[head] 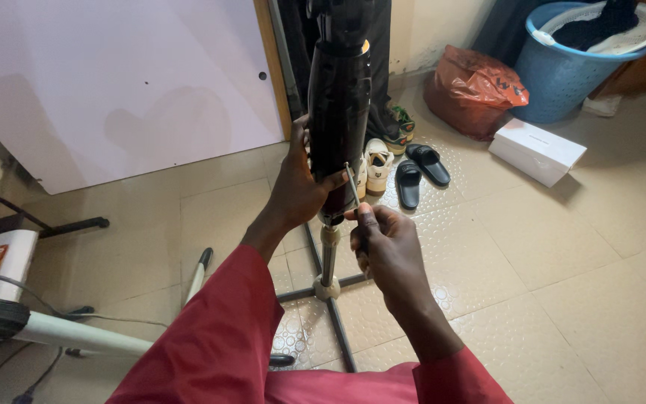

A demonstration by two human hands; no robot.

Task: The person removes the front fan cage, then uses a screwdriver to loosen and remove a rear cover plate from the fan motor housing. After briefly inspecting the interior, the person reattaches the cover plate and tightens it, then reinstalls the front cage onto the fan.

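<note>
My left hand (298, 187) wraps around a tall black cylinder (339, 105) that stands upright on a pale pole (329, 258) rising from a cross-shaped floor base (338, 314). My right hand (386, 247) grips a thin metal tool (353, 187), a slim rod with its tip against the lower side of the black cylinder. Both sleeves are red. The cylinder's top runs out of the frame.
A white board (114, 82) leans on the wall at left. Slippers and shoes (405, 168) lie behind the stand. A white box (536, 152), an orange bag (472, 90) and a blue laundry basket (562, 67) sit at right. A white tube and cables (76, 337) lie at left.
</note>
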